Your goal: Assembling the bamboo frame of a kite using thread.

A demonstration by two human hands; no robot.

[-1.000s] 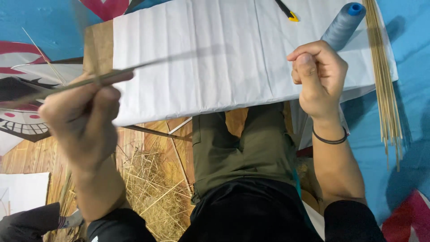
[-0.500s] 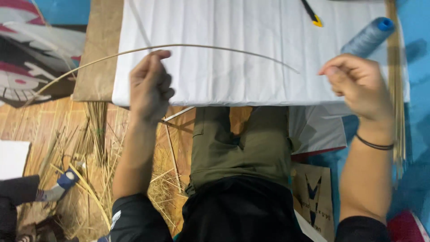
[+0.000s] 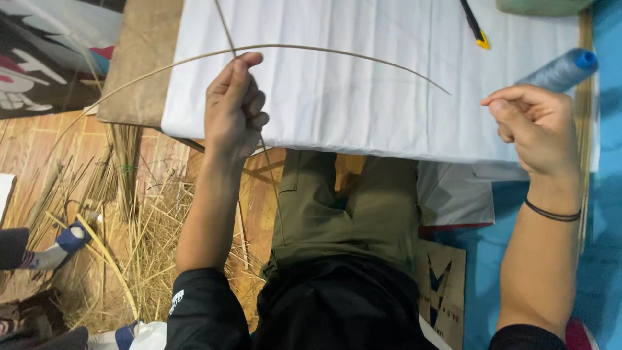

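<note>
My left hand (image 3: 233, 107) is closed on a thin bamboo strip (image 3: 337, 52) that bows in a long arc over the white paper sheet (image 3: 363, 110). A second, straight thin stick (image 3: 223, 29) crosses the arc at my fingers and runs down past my wrist. The arc's right tip ends just left of my right hand (image 3: 531, 126). That hand hovers at the sheet's right edge with thumb and fingers pinched; I see nothing between them. A grey-blue thread spool (image 3: 560, 68) lies just beyond it.
A black and yellow cutter (image 3: 476, 29) lies at the top of the sheet. A bundle of sticks (image 3: 586, 136) runs along the right edge on the blue mat (image 3: 606, 214). Straw and strips (image 3: 136, 227) litter the wooden floor at left, beside a printed sheet (image 3: 39, 71).
My left hand has gone from close to the camera at the left to over the sheet, and the strip now bows in an arc. My right hand has shifted right.
</note>
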